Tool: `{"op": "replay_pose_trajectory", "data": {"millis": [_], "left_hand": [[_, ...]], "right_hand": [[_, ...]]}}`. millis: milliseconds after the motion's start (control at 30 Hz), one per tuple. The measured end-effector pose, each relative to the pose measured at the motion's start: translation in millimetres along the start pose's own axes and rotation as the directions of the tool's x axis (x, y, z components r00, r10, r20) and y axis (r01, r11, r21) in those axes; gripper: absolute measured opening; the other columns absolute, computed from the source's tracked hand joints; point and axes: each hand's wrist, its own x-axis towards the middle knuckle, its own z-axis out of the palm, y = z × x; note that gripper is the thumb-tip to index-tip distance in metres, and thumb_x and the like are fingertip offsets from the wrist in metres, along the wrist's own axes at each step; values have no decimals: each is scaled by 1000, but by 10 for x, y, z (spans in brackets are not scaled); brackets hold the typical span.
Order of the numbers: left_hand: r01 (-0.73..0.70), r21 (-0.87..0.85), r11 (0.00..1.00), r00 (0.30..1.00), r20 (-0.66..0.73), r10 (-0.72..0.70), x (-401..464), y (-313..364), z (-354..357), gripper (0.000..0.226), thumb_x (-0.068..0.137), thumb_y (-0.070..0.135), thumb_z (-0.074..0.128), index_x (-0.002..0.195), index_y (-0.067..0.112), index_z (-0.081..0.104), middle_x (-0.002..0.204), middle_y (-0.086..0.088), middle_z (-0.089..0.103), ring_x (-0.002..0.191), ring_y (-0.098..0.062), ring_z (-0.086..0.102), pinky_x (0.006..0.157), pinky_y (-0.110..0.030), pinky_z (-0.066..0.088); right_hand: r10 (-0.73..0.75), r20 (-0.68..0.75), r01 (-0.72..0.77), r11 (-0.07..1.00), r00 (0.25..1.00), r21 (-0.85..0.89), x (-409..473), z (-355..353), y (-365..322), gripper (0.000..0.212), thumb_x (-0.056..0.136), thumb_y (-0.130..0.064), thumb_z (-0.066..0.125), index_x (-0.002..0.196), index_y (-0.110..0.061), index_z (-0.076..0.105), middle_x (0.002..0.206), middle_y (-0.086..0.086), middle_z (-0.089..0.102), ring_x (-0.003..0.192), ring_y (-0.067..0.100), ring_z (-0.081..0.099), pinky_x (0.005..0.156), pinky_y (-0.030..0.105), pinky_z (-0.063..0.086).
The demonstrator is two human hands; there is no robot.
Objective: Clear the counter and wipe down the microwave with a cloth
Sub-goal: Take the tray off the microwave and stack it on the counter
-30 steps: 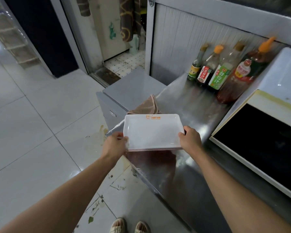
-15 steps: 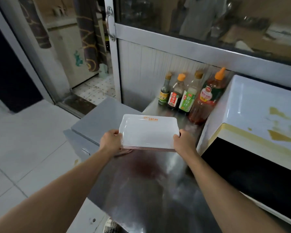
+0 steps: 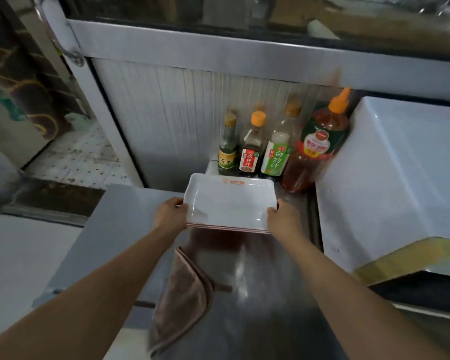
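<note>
A stack of white rectangular trays (image 3: 229, 201) with reddish undersides hangs just above the steel counter (image 3: 257, 307), close to the bottles at the back. My left hand (image 3: 170, 214) grips its left edge and my right hand (image 3: 281, 216) grips its right edge. A brown cloth (image 3: 185, 294) lies crumpled on the counter's left edge, below my left forearm. The white microwave (image 3: 390, 183) stands at the right, its dark door (image 3: 426, 289) facing me and yellowish stains along its top front edge.
Several sauce bottles (image 3: 276, 152) stand in a row against the ribbed white back panel, next to the microwave. A lower grey cabinet top (image 3: 109, 229) adjoins the counter on the left. Beyond it is a doorway with tiled floor (image 3: 70, 157).
Both hands have carried the tray stack away from me toward the bottles at the back. The view has tilted up and closer to the counter, and the cloth now lies nearer than the trays.
</note>
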Motion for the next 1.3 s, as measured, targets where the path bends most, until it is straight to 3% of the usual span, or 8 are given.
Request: {"op": "replay_pose_trajectory", "data": {"millis": [167,400,567,900,1033,1133,1300], "left_hand": [[-15,49,999,997,74,11,489,-9,108,28,92,10,48,116,4,63,104,-18,64,90,-37,63,78,-49,56],[-10,23,1000,990,142,7,811,-47,197,27,95,9,46,117,4,59,101,-12,59,81,-24,57,68,-37,54],[-2,41,999,986,166,-5,862,-107,265,26,96,13,47,119,9,58,102,-8,59,84,-25,60,74,-39,56],[-68,77,995,988,147,56,923,-117,346,26,95,16,48,118,11,59,98,0,59,76,-16,57,55,-26,49],[-84,118,989,986,152,66,913,-120,342,27,96,18,47,120,12,57,100,0,58,75,-15,56,64,-31,53],[-96,158,983,984,164,70,864,-118,313,30,96,21,46,123,12,56,106,-3,59,87,-21,59,76,-37,54],[-98,181,979,986,154,70,661,-137,120,25,94,24,49,113,13,61,105,-12,65,95,-30,63,86,-44,53]], "right_hand": [[46,-50,-48,998,998,-45,262,217,-41,28,91,-11,46,115,-1,57,120,19,60,109,34,56,82,30,42],[75,-81,-79,995,994,-55,469,410,-47,28,89,-7,47,112,5,57,118,25,60,109,38,56,87,35,44],[92,-102,-97,994,990,-47,510,442,3,24,89,-6,48,108,5,58,117,24,60,109,38,55,87,36,43],[92,-111,-100,993,990,-63,555,446,54,27,92,-9,47,115,3,53,123,22,57,115,36,52,89,35,42],[77,-111,-81,996,991,-37,494,434,36,32,92,-13,51,121,-1,50,125,19,55,116,33,51,90,33,41],[61,-123,-66,997,990,-38,390,391,16,43,89,-12,54,131,-4,43,132,19,46,123,33,44,98,34,37],[21,-93,-26,999,995,-46,142,305,-24,51,85,-7,58,132,-6,39,135,18,39,128,33,37,102,35,36]]}}
